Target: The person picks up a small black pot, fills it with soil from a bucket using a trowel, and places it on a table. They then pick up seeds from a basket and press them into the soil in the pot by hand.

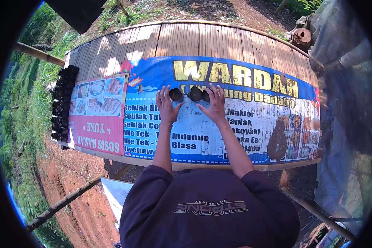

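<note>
Three small dark pots stand in a row on the printed banner. My left hand (168, 106) is beside the left pot (176, 94), its fingers spread and its thumb near the pot's lower right side. The middle pot (195, 94) stands between my two hands. Over the right pot (206, 95) lies my right hand (213, 104), with fingers apart and partly covering it. The banner (165, 134) lies flat on the bamboo table (182, 39).
Many dark pots (62, 107) are packed in rows along the table's left end. A cut log (301, 38) lies beyond the back right corner. Clear plastic sheeting (343, 82) hangs at the right, and bamboo poles (66, 202) flank the table's near side.
</note>
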Tool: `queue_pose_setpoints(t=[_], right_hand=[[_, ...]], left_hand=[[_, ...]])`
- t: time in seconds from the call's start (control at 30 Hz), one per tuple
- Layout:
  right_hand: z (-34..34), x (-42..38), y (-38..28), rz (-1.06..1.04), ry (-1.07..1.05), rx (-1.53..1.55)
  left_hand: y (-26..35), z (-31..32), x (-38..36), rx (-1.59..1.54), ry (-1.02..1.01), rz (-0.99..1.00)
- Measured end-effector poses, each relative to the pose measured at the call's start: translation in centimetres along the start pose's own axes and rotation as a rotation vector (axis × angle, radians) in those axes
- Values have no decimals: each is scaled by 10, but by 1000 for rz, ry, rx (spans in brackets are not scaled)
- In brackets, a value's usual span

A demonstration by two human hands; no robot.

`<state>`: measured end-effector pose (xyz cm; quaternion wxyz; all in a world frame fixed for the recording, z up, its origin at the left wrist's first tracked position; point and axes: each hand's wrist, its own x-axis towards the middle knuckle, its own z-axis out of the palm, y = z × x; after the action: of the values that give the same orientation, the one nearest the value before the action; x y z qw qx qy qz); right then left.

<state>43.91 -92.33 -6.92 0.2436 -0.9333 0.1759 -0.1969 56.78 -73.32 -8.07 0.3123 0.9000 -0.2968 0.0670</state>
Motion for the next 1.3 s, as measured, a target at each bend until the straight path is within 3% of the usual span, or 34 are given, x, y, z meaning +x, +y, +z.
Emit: queue_pose_setpoints(t=[0.23,0.47,0.67,1.07,1.3], right_hand=[[15,26,-39,-115,-54,-97],[33,47,-54,-96,-127,-205],[40,54,-52,-54,-268,-242],[30,46,-43,18,-140,-104],[6,8,-34,19,-25,6]], left_hand=[[-40,7,7,-33,-204,-112],[-59,13,21,-48,-299,-5],[-55,17,22,-124,-257,-9],[-49,27,23,-183,-189,37],[-33,-1,-6,-136,-77,-2]])
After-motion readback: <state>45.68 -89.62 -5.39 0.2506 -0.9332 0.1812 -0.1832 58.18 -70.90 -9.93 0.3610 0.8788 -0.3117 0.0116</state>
